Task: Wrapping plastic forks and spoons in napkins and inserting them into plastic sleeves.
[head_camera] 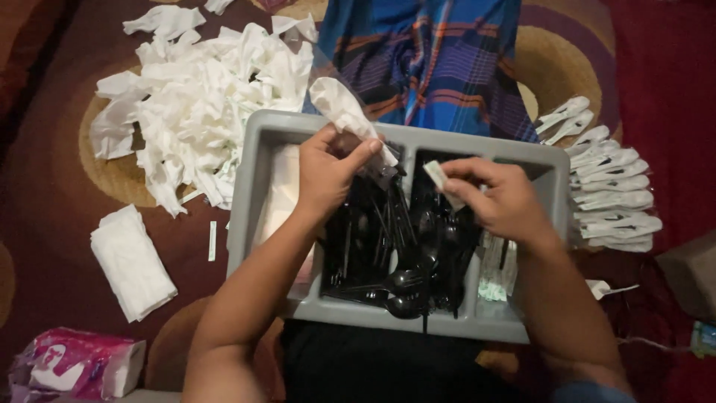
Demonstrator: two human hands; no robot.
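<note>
Carpeted floor: hands (pixel 328 168) hold white wrapper (pixel 344 112) over grey tray (pixel 257 149).

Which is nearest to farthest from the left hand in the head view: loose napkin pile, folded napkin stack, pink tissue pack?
From the left hand:
1. Loose napkin pile, up and left of it on the rug.
2. Folded napkin stack, lower left, beside the grey tray.
3. Pink tissue pack, bottom left corner.

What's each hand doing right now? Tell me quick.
Left hand: closed on a white napkin over the grey tray.
Right hand: pinching a small white packet.
</note>
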